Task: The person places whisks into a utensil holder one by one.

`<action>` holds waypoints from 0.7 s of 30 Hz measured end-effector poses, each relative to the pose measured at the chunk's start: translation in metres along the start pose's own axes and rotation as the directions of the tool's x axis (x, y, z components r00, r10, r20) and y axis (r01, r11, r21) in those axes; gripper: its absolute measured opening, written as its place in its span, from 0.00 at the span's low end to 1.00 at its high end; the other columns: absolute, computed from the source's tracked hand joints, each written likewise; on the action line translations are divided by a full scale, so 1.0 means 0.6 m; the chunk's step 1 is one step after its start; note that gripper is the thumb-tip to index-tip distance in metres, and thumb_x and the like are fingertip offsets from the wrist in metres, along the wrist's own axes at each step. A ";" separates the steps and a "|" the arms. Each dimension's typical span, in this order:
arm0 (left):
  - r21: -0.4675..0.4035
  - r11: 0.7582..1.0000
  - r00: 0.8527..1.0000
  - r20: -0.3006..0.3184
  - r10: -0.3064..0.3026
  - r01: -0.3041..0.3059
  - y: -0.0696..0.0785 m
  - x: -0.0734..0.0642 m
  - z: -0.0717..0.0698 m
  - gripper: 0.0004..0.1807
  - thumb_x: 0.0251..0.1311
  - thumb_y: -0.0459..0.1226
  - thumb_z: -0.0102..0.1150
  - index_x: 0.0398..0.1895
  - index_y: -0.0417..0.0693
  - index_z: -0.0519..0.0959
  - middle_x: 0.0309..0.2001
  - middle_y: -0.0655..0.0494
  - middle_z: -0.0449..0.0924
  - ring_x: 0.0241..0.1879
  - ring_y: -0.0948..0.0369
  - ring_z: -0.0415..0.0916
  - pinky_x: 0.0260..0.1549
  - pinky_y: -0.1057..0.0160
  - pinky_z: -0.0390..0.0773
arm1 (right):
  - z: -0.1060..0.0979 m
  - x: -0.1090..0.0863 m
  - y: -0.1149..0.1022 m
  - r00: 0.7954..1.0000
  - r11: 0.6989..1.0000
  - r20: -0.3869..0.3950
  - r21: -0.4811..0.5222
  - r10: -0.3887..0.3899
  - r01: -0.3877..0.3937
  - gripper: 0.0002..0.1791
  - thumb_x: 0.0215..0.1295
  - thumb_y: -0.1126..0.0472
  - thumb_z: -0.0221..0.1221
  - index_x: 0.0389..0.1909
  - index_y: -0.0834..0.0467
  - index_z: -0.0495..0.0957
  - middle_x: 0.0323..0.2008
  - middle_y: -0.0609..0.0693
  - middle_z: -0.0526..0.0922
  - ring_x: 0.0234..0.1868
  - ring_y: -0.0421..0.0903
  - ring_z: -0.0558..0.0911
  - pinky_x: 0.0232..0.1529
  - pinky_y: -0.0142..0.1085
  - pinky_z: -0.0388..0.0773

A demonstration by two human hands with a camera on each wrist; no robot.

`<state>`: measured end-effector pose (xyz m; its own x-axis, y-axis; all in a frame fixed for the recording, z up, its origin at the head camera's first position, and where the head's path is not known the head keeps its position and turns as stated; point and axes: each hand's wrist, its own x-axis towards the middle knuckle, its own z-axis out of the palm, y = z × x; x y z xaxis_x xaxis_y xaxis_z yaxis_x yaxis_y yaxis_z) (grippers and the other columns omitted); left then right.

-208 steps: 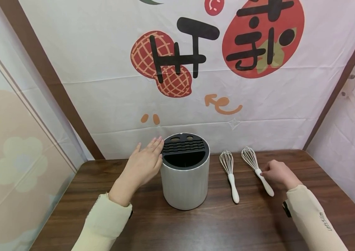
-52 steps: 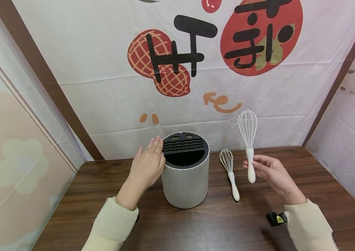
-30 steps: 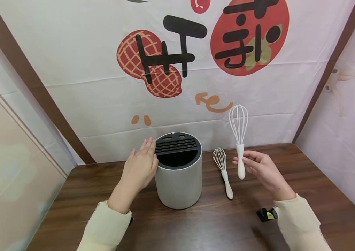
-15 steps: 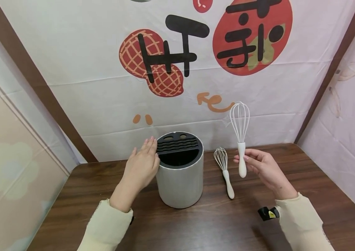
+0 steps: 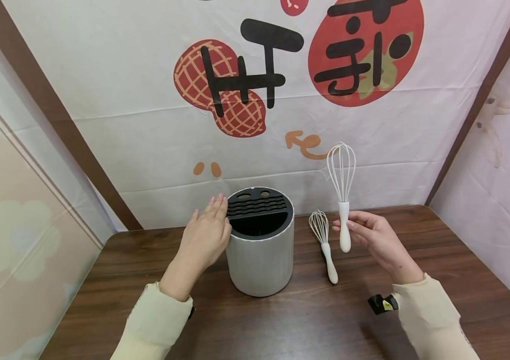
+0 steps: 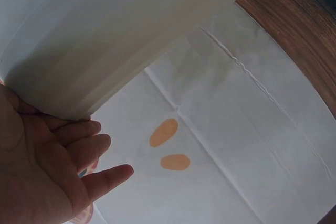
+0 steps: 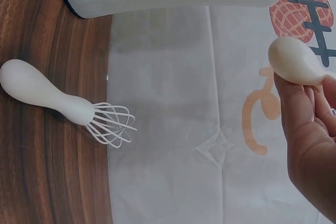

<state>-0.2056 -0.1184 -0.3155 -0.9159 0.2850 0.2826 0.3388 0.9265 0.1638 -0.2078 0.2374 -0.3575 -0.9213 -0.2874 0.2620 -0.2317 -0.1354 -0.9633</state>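
- Above the desk (image 5: pixel 318 320), the raised whisk (image 5: pixel 344 212) is hanging near the container (image 5: pixel 261 267), its wires pointing up and its handle down, leaning only slightly.
- The right hand (image 5: pixel 381 242) is holding it by that white handle; the fingers (image 7: pixel 293 100) are pinching it against the thumb.
- The left hand (image 5: pixel 204 234) is touching the container's left side by the rim; its fingers are lying mostly side by side, one of them standing apart, and how hard they are pressing I cannot tell.
- Between the container and the right hand, the lying whisk (image 5: pixel 327 252) is resting on the desk, its wires pointing towards the cloth backdrop (image 5: pixel 101 145), and nobody is touching it.
- The container is standing upright, its black insert (image 5: pixel 259 215) showing slots, two round holes and a half-moon opening; how deep these are going, I am not seeing.
- By my judgement, the work is sitting at an early point: one whisk is off the desk, the other is waiting to be picked up, and neither is standing in the container.
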 end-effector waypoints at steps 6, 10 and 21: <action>0.004 1.000 1.000 -0.004 0.001 -0.001 0.001 -0.001 -0.001 0.28 0.70 0.40 0.32 0.69 0.35 0.60 0.70 0.44 0.56 0.70 0.51 0.52 0.63 0.41 0.53 | 0.004 0.003 -0.004 1.000 1.000 0.005 -0.003 -0.011 0.011 0.10 0.69 0.69 0.50 0.44 0.59 0.78 0.41 0.53 0.85 0.44 0.44 0.83 0.45 0.32 0.78; 0.007 1.000 1.000 -0.004 0.001 0.000 0.002 -0.002 -0.001 0.28 0.70 0.40 0.32 0.69 0.35 0.60 0.70 0.44 0.56 0.70 0.51 0.52 0.64 0.40 0.53 | 0.006 0.005 -0.007 1.000 1.000 0.002 -0.002 -0.008 0.008 0.10 0.69 0.69 0.50 0.44 0.58 0.78 0.41 0.53 0.85 0.44 0.43 0.84 0.44 0.31 0.78; 0.012 1.000 1.000 0.001 -0.001 0.001 0.005 -0.005 -0.002 0.28 0.70 0.40 0.31 0.69 0.35 0.60 0.70 0.44 0.55 0.70 0.50 0.52 0.64 0.40 0.53 | 0.013 0.006 -0.016 1.000 1.000 0.013 0.013 -0.019 0.019 0.10 0.69 0.68 0.50 0.46 0.62 0.77 0.42 0.55 0.84 0.46 0.46 0.83 0.45 0.33 0.78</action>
<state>-0.2013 -0.1169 -0.3146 -0.9166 0.2842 0.2813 0.3352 0.9296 0.1530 -0.2066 0.2303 -0.3470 -0.9125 -0.2974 0.2809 -0.2447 -0.1534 -0.9574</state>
